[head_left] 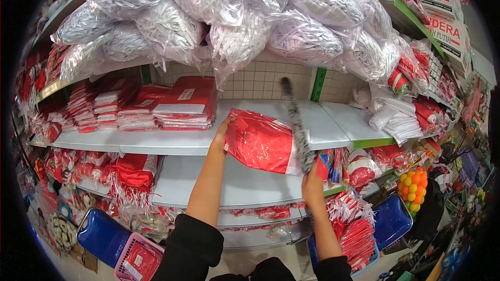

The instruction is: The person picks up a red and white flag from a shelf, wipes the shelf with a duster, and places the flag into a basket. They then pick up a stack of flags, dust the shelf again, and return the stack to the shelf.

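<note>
My left hand (223, 133) grips the left edge of a plastic-wrapped red and white flag pack (259, 141), which is tilted in front of the middle shelf. My right hand (313, 190) is closed around the lower end of a grey fluffy duster (295, 116). The duster points up and away, its upper part somewhat blurred, and it crosses the white right end of the pack. To the left on the same shelf lie flat stacks of wrapped red and white packs (186, 96).
Clear bags of white strips (237, 39) overhang the top shelf (117, 65). Rolled white packs (398, 119) lie at the right. Below stand a pink basket (125, 260) with a red pack, blue lids (393, 221), and a basket of red packets (357, 242). Yellow and orange balls (413, 186) hang at right.
</note>
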Available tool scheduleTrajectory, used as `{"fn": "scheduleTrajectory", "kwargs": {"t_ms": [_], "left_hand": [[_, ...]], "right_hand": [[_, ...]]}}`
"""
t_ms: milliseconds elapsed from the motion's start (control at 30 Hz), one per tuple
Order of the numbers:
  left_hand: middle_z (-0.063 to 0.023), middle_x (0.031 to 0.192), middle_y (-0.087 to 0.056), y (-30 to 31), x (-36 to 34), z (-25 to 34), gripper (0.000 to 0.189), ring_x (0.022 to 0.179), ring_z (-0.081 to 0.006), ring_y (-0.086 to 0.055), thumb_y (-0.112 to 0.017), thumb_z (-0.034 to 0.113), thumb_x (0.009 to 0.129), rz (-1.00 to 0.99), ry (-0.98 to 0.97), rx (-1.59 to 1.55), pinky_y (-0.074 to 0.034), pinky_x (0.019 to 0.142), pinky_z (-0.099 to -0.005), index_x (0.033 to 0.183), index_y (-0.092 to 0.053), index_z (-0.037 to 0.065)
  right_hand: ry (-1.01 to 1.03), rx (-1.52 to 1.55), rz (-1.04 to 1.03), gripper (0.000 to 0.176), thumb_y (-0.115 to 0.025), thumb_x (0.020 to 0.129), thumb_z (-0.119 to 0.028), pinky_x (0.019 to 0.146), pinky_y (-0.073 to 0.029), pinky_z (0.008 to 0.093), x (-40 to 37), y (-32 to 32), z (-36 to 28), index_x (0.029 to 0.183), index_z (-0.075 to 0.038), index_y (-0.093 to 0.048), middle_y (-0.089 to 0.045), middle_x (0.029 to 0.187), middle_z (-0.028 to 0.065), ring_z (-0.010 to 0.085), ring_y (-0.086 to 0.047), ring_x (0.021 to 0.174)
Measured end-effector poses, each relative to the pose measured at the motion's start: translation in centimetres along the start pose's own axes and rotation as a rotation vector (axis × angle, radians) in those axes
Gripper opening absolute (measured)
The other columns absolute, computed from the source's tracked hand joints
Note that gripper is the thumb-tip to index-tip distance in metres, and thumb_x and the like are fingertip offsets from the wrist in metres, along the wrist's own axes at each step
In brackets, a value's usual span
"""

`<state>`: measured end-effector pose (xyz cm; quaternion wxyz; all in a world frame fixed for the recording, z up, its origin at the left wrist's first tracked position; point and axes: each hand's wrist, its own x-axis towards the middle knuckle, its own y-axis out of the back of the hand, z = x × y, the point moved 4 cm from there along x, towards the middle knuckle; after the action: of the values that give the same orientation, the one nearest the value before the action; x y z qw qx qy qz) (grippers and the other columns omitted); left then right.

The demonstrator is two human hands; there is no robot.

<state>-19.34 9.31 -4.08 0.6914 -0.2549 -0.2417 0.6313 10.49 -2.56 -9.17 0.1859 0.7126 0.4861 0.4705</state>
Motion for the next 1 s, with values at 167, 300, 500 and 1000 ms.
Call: {"fn": "scheduleTrajectory", "kwargs": {"t_ms": [167, 300, 500, 1000], "left_hand": [[-0.0095, 0.094, -0.063, 0.6, -0.3, 0.1, 0.026, 0.084, -0.0253, -0.06, -0.05, 0.026, 0.085, -0.02, -0.083, -0.004, -0.049, 0.08, -0.0366, 0.099, -0.057, 0.005], [-0.01, 0.094, -0.064, -0.5, -1.5, 0.0, 0.024, 0.083, -0.0252, -0.061, -0.051, 0.025, 0.085, -0.044, -0.047, -0.058, -0.049, 0.079, -0.0364, 0.097, -0.057, 0.005], [-0.0109, 0.096, -0.063, 0.0, -1.3, -0.2, 0.025, 0.085, -0.0262, -0.061, -0.051, 0.025, 0.085, -0.054, -0.076, -0.085, -0.05, 0.079, -0.0373, 0.099, -0.056, 0.005], [-0.0149, 0.091, -0.066, -2.4, -7.5, -3.8, 0.022, 0.077, -0.0256, -0.066, -0.051, 0.018, 0.087, -0.256, 0.069, -0.409, -0.054, 0.072, -0.0387, 0.096, -0.058, 0.0]], "right_hand": [[-0.053, -0.198, 0.055, 0.048, -0.05, 0.081, -0.012, 0.067, -0.048, 0.0476, 8.7, 4.9, 1.2, 0.122, 0.008, -0.035, -0.059, 0.084, 0.0297, 0.0428, -0.06, 0.078], [0.064, -0.433, -0.026, 0.045, -0.05, 0.081, -0.014, 0.068, -0.051, 0.0444, 13.6, 2.8, 2.6, 0.121, 0.005, -0.041, -0.057, 0.099, 0.025, 0.0393, -0.062, 0.082], [0.174, -0.543, 0.404, 0.035, -0.055, 0.081, -0.022, 0.075, -0.042, 0.0429, 9.9, 4.8, -2.8, 0.104, 0.003, -0.051, -0.051, 0.104, 0.0191, 0.0316, -0.052, 0.093], [-0.108, 1.377, -0.605, 0.03, -0.063, 0.083, -0.014, 0.079, -0.045, 0.027, 3.7, -5.5, 2.5, 0.11, -0.003, -0.054, -0.059, 0.098, 0.0047, 0.012, -0.055, 0.092]]}}
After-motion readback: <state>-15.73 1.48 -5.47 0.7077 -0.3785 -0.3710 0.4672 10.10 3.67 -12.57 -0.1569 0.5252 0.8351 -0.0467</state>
